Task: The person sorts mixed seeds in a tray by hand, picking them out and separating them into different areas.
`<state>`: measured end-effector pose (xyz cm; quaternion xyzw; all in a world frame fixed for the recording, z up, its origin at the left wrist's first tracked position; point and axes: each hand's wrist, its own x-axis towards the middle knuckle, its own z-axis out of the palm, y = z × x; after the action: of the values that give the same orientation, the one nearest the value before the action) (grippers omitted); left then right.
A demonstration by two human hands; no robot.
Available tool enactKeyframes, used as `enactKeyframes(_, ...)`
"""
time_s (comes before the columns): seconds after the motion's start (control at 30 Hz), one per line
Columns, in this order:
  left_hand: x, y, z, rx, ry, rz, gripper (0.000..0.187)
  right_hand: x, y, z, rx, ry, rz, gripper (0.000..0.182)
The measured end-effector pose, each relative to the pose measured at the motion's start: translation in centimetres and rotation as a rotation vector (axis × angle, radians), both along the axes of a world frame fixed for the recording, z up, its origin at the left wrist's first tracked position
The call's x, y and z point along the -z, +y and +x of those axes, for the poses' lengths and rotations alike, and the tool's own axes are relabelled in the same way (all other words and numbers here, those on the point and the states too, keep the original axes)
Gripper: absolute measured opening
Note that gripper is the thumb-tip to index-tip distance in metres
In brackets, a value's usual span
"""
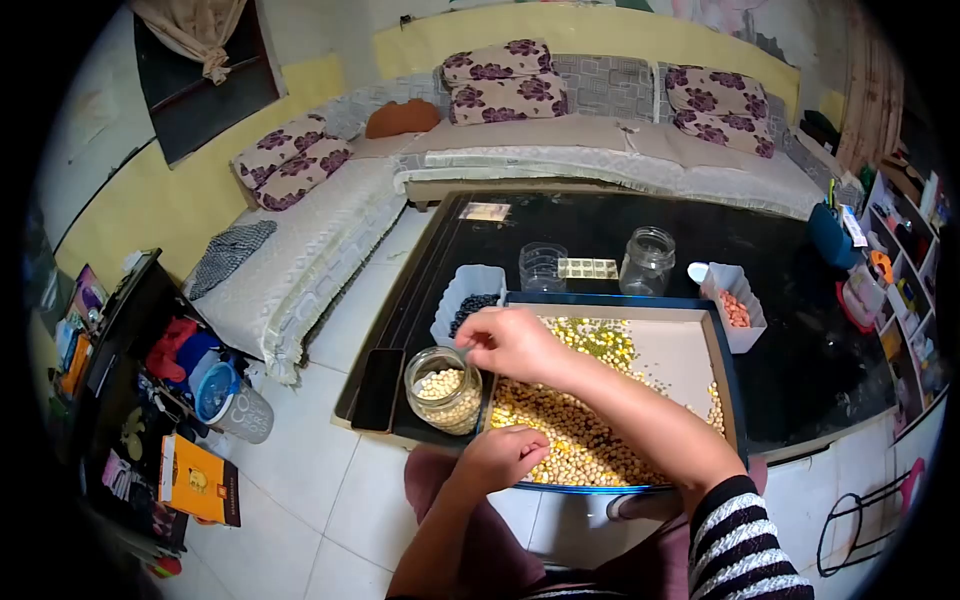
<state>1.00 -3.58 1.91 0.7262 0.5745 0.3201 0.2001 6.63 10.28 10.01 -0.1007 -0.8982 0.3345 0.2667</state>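
A shallow blue-edged tray holds a spread of pale yellow soybeans, with a patch of small green beans and yellow kernels toward its back. Over the tray's left side reaches my right hand, fingers curled together by the rim of a glass jar partly filled with pale beans. What its fingertips pinch, if anything, is too small to tell. My left hand is closed low over the tray's front left corner; its contents are hidden. Just behind the jar, a translucent plastic container holds dark beans.
On the black table stand a clear plastic jar, a glass jar and a translucent container with pinkish peanuts. A dark phone-like slab lies left of the bean jar. Shelves stand at right, a sofa behind.
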Motion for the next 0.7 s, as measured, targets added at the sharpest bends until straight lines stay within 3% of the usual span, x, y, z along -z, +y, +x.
enactKeyframes(0.07,-0.2,0.0,0.1,-0.009,0.02,-0.004,0.014,1.0,1.6,2.7,0.098,0.033,-0.058,0.016)
enactKeyframes(0.23,-1.3,-0.1,0.7,-0.045,-0.04,-0.036,0.012,5.6,7.3,14.3,0.529,-0.333,-0.129,0.011)
enactKeyframes(0.3,-1.5,-0.1,0.8,-0.044,-0.055,-0.08,0.013,8.5,9.0,17.4,0.63,-0.322,-0.153,0.012)
enactKeyframes(0.5,-0.9,0.0,0.7,-0.057,-0.03,-0.021,0.012,9.8,9.1,17.6,0.505,-0.353,-0.23,0.015)
enactKeyframes(0.7,-0.3,0.1,0.6,-0.049,0.024,0.068,0.011,9.7,9.1,16.8,0.453,-0.526,-0.13,0.015)
